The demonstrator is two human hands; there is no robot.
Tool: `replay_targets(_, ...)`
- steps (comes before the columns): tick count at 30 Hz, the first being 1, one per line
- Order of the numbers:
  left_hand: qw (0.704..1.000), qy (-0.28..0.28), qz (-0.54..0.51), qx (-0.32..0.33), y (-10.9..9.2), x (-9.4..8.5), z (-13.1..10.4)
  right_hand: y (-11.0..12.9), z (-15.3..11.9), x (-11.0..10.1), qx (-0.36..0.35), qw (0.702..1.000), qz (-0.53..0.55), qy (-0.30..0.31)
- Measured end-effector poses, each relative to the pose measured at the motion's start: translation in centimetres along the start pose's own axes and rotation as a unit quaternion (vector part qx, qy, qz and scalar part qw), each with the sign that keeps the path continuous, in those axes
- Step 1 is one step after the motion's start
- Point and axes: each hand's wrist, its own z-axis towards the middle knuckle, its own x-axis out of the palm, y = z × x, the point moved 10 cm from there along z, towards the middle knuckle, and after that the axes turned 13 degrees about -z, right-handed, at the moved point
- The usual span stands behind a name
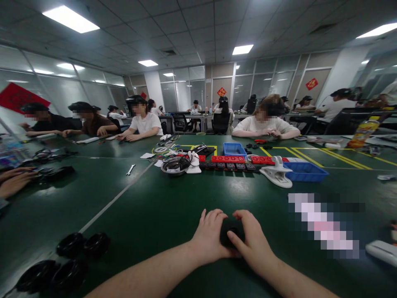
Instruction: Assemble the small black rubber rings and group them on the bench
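Observation:
Between my two hands, low over the green table point(173, 203), is a small black rounded object point(228, 230); its exact kind I cannot make out. My left hand point(209, 232) grips its left side, fingers bent over the far side. From the right, my right hand point(253, 236) closes on it, the thumb lying across its near face. Much of the object is hidden by the fingers. Several shiny black ring-shaped parts point(70, 245) lie on the table to the left of my forearm.
Ahead lie a wrench point(130, 170), a metal bowl point(175, 166) among cables, red power strips point(228, 159), a white clamp base point(277, 174) and blue bins point(305, 171). A white device point(383, 251) is at right. A co-worker's hands point(18, 180) work at left; others sit opposite.

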Motion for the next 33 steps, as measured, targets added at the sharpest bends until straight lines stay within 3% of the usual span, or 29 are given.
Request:
replay_targets(9, 0.998, -0.038, 0.048, 0.027, -0.7, -0.2, 0.1, 0.9, 0.2, 1.4, 0.004, 0.996, -0.011, 0.086)
replay_targets(15, 0.998, 0.016, 0.002, 0.066, -0.6, 0.4, 0.5, 1.9, 0.2, 0.5, -0.036, 0.997, -0.004, 0.073)
replay_targets(19, 0.992, 0.065, -0.016, 0.109, -0.9, 0.5, 0.8, 3.8, -0.2, -0.6, -0.108, 0.991, 0.046, 0.062)
replay_targets(22, 0.988, 0.094, -0.011, 0.123, -0.8, 0.8, 0.8, 5.8, -1.0, -1.0, -0.192, 0.974, 0.086, 0.08)
replay_targets(25, 0.986, 0.105, 0.006, 0.132, -0.9, 1.0, 0.7, 6.7, -1.6, -1.1, -0.232, 0.963, 0.096, 0.101)
replay_targets(28, 0.985, 0.109, 0.021, 0.135, -1.4, 1.2, 0.4, 6.2, -1.5, -1.2, -0.215, 0.967, 0.085, 0.104)
replay_targets(33, 0.986, 0.125, 0.02, 0.11, -1.7, 1.9, 0.0, 3.8, -0.6, -1.3, -0.124, 0.99, 0.046, 0.04)
